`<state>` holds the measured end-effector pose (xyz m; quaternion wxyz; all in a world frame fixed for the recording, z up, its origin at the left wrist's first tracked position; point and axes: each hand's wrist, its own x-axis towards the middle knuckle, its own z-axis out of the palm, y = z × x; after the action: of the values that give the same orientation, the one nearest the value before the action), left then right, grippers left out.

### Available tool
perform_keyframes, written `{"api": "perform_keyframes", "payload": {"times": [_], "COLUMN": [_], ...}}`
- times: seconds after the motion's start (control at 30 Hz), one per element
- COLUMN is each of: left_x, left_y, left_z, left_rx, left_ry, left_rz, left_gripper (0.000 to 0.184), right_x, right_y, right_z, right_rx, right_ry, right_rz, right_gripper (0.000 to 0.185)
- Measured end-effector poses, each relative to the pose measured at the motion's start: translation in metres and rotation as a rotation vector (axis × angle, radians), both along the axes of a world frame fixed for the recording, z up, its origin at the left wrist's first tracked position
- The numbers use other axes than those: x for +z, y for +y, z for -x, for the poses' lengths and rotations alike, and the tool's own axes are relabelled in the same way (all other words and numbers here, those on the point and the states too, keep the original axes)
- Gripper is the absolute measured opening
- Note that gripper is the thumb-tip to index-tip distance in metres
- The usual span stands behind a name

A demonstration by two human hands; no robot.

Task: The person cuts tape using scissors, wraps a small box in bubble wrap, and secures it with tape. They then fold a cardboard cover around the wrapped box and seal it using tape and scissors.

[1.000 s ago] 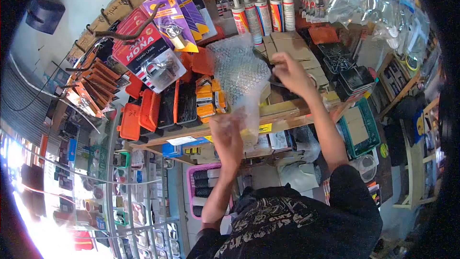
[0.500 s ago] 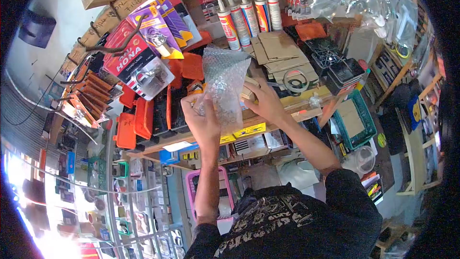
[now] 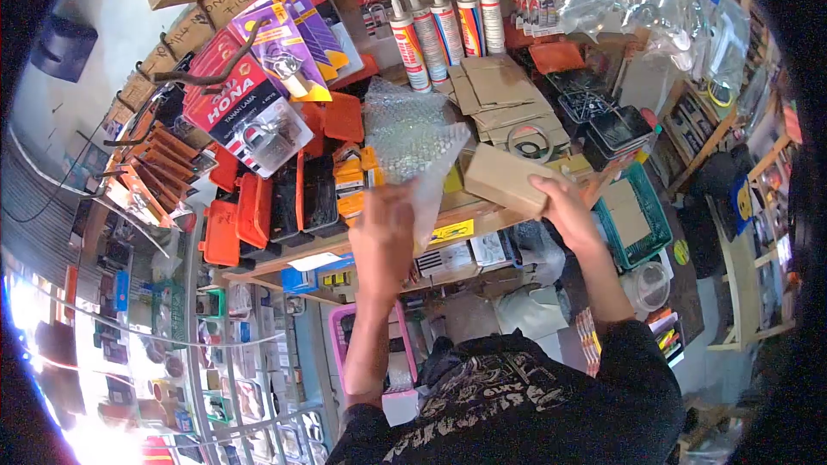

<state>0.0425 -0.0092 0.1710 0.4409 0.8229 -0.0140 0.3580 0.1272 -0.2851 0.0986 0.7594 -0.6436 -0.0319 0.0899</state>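
Brown cardboard box [image 3: 504, 181] clamped at its right end by the right hand [image 3: 566, 208], over the wooden shelf's front edge [image 3: 488, 219]; from where I stand, the blurred left hand [image 3: 384, 228] pinches bubble wrap [image 3: 407, 125] just beside it

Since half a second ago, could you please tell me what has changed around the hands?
The right hand has moved to the right with the cardboard box in its grip, away from the bubble wrap; more of the box shows now. The left hand, blurred, remains by the wrap. The sealant cartridges and Hona padlock pack stayed put.
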Motion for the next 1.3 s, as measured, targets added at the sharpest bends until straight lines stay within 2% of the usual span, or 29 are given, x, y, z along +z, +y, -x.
{"api": "perform_keyframes", "payload": {"times": [0.03, 0.07, 0.1, 0.13, 0.17, 0.27, 0.4, 0.43, 0.47, 0.53, 0.67, 0.73, 0.77, 0.9, 1.0, 1.07, 1.3], "left_x": [-0.007, -0.015, -0.022, -0.030, -0.038, -0.064, -0.088, -0.091, -0.096, -0.103, -0.106, -0.103, -0.104, -0.103, -0.099, -0.095, -0.071], "left_y": [-0.001, -0.003, -0.007, -0.013, -0.020, -0.038, -0.050, -0.053, -0.054, -0.054, -0.053, -0.053, -0.052, -0.051, -0.049, -0.047, -0.050], "left_z": [0.005, 0.009, 0.015, 0.020, 0.025, 0.035, 0.039, 0.040, 0.040, 0.040, 0.045, 0.048, 0.049, 0.054, 0.058, 0.060, 0.064], "left_rx": [-0.037, -0.074, -0.077, -0.134, -0.193, -0.200, -0.260, -0.263, -0.255, -0.240, -0.206, -0.205, -0.198, -0.188, -0.162, -0.151, -0.133], "left_ry": [0.021, 0.040, 0.041, 0.062, 0.082, 0.082, 0.098, 0.114, 0.115, 0.110, 0.132, 0.215, 0.217, 0.176, 0.151, 0.137, 0.039], "left_rz": [-0.233, -0.467, -0.464, -0.589, -0.714, -0.826, -0.890, -0.892, -0.890, -0.928, -0.933, -0.922, -0.921, -0.899, -0.878, -0.865, -0.887], "left_gripper": [0.018, 0.023, 0.023, 0.029, 0.035, 0.040, 0.043, 0.042, 0.042, 0.039, 0.036, 0.040, 0.040, 0.039, 0.038, 0.037, 0.032], "right_x": [-0.002, 0.004, 0.015, 0.020, 0.018, 0.022, 0.031, 0.004, 0.003, 0.008, 0.006, 0.013, 0.023, 0.000, 0.000, 0.002, 0.008], "right_y": [-0.010, -0.017, -0.024, -0.030, -0.043, -0.051, -0.023, -0.023, -0.016, 0.005, 0.049, 0.064, 0.068, 0.084, 0.089, 0.088, 0.085], "right_z": [0.004, 0.009, 0.016, 0.020, 0.017, 0.012, -0.004, -0.026, -0.036, -0.052, -0.084, -0.094, -0.093, -0.115, -0.116, -0.116, -0.109], "right_rx": [-0.007, -0.011, -0.021, -0.033, 0.027, 0.029, 0.167, 0.236, 0.243, 0.423, 0.499, 0.652, 0.697, 0.721, 0.754, 0.727, 0.717], "right_ry": [0.063, 0.065, 0.079, 0.093, 0.084, 0.154, 0.229, 0.265, 0.265, 0.229, 0.085, -0.011, 0.034, -0.048, -0.127, -0.297, -0.399], "right_rz": [-0.134, -0.131, -0.197, -0.264, -0.266, -0.321, -0.348, -0.355, -0.352, -0.209, -0.174, -0.024, 0.016, 0.112, 0.083, 0.179, 0.293], "right_gripper": [0.045, 0.045, 0.046, 0.046, 0.047, 0.048, 0.047, 0.045, 0.045, 0.045, 0.045, 0.045, 0.044, 0.045, 0.045, 0.046, 0.047]}}
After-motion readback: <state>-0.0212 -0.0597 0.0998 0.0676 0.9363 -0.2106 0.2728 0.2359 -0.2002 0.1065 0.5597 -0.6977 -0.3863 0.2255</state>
